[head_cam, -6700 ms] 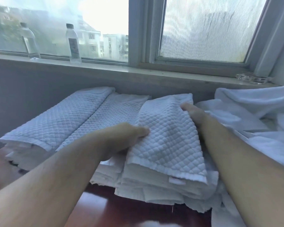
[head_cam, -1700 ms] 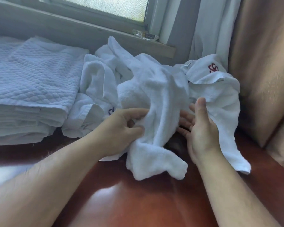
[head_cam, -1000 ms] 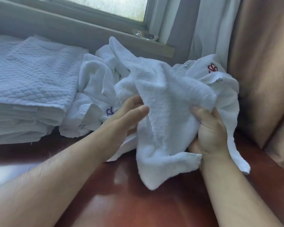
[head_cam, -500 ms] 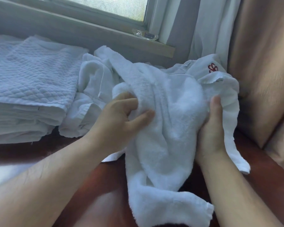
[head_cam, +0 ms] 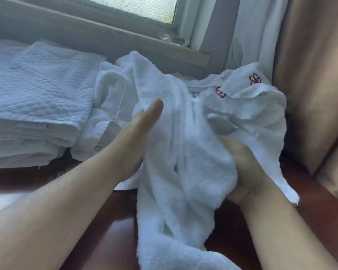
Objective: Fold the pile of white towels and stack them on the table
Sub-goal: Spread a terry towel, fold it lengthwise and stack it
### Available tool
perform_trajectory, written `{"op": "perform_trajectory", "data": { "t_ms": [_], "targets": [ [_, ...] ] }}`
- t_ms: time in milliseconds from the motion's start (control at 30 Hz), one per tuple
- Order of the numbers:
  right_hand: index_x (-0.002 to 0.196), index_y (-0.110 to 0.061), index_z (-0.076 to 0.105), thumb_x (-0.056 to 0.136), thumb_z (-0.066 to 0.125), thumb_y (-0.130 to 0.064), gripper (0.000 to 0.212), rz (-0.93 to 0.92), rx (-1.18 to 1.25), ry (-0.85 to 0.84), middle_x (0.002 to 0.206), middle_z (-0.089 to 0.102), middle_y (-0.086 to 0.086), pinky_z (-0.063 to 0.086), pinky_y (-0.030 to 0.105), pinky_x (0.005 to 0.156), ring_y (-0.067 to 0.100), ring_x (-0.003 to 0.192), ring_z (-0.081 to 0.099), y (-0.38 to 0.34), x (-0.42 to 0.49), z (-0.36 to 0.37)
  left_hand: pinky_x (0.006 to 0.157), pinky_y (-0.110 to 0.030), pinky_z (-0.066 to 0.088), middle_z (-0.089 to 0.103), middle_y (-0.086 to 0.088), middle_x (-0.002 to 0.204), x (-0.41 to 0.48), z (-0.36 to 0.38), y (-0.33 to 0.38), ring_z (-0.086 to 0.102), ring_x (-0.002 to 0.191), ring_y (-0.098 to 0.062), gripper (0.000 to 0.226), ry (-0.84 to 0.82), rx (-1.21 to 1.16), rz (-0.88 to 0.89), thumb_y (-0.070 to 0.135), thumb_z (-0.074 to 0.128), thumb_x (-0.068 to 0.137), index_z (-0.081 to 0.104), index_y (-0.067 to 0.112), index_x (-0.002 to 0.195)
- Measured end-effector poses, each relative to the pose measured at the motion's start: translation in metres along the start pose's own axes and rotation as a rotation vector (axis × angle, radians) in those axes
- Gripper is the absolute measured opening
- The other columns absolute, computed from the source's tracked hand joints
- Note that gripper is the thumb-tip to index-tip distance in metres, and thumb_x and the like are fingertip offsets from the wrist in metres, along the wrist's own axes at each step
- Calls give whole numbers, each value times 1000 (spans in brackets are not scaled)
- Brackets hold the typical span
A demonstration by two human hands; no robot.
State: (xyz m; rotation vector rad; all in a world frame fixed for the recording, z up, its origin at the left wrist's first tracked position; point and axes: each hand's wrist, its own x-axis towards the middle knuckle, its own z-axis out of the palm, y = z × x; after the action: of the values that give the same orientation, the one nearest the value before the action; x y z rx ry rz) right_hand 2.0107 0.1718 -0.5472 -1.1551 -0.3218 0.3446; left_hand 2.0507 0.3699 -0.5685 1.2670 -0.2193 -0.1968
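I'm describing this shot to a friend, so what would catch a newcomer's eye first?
First, the fluffy white towel at centre, bunched between the left hand, its fingers straight against it, and the right hand, gripping it. Behind it lies a crumpled pile of towels with red embroidery. A neat stack of folded quilted towels sits at left on the dark table.

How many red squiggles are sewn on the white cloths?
2. One red mark sits on the top flap by the curtain, the other red mark just below-left of it. More may hide in the folds.
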Motion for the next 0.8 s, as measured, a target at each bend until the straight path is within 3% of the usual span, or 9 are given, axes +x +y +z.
{"op": "perform_trajectory", "data": {
  "t_ms": [33, 100, 167, 300, 400, 467, 633, 767, 800],
  "targets": [
    [84, -13, 78, 94, 50, -15, 29, 54, -83, -37, 76, 70, 2, 55, 21, 67, 13, 72, 69, 3, 0, 4, 110, -53, 42, 57, 0, 145, -1, 0, 3, 56, 131, -24, 118, 20, 12, -19, 81, 81, 50, 47, 24, 148],
    [76, -13, 77, 94, 51, -16, 33, 110, -108, -4, 70, 69, 2, 55, 20, 64, 11, 67, 69, 4, 3, 12, 97, -54, 54, 70, -10, 125, -3, 1, 4, 69, 112, -31, 78, 3, 12, 37, 45, 85, 68, 59, 13, 134],
    [57, -14, 76, 93, 53, -24, 44, 21, -57, 200, 57, 66, -2, 51, 16, 52, 7, 55, 66, 6, 11, 5, 83, -50, 60, 75, -17, 104, -6, 4, 3, 73, 96, -33, 42, 22, 113, 120, 17, 66, 73, 69, 3, 112],
    [73, -13, 82, 102, 43, -48, 60, -166, 5, 398, 78, 76, 8, 59, 23, 66, 20, 76, 73, 6, 21, -19, 56, -23, 44, 55, -1, 63, -12, 10, 6, 53, 60, -13, 9, -42, 330, 256, 9, 50, 65, 56, 3, 67],
    [106, -20, 80, 106, 37, -41, 48, -210, -43, 461, 112, 75, 3, 56, 28, 94, 19, 110, 70, 2, 24, -31, 51, -17, 38, 46, -6, 62, -20, 16, 3, 45, 59, -14, 17, -237, 325, 214, 4, 50, 64, 51, -13, 67],
    [121, -18, 67, 104, 37, -36, 39, -270, -30, 497, 115, 71, 0, 49, 27, 101, 17, 114, 64, -4, 25, -36, 54, -20, 40, 50, -6, 64, -22, 18, -1, 48, 61, -15, 14, -371, 333, 161, 6, 55, 64, 57, -8, 68],
    [109, -23, 79, 99, 21, -71, 75, -202, 61, 281, 108, 76, 1, 56, 26, 88, 14, 106, 71, -11, 6, -32, 82, -29, 59, 76, -7, 109, -23, 10, 0, 73, 102, -22, 35, -352, 68, -8, 41, 72, 74, 80, 21, 102],
    [91, -33, 82, 95, 62, -44, 23, -256, -493, 505, 96, 78, -14, 52, 10, 66, 0, 90, 72, -12, 2, -23, 105, -50, 50, 66, -10, 132, -17, 10, 9, 63, 123, -29, 87, -160, -45, -29, 71, 40, 75, 56, 13, 139],
    [90, -33, 82, 93, 65, -40, 19, -178, -528, 409, 94, 78, -12, 52, 11, 63, 1, 86, 73, -10, 2, -23, 104, -51, 50, 66, -11, 132, -14, 10, 11, 63, 123, -31, 91, -158, -77, -36, 74, 39, 73, 56, 13, 140]
  ]
}}
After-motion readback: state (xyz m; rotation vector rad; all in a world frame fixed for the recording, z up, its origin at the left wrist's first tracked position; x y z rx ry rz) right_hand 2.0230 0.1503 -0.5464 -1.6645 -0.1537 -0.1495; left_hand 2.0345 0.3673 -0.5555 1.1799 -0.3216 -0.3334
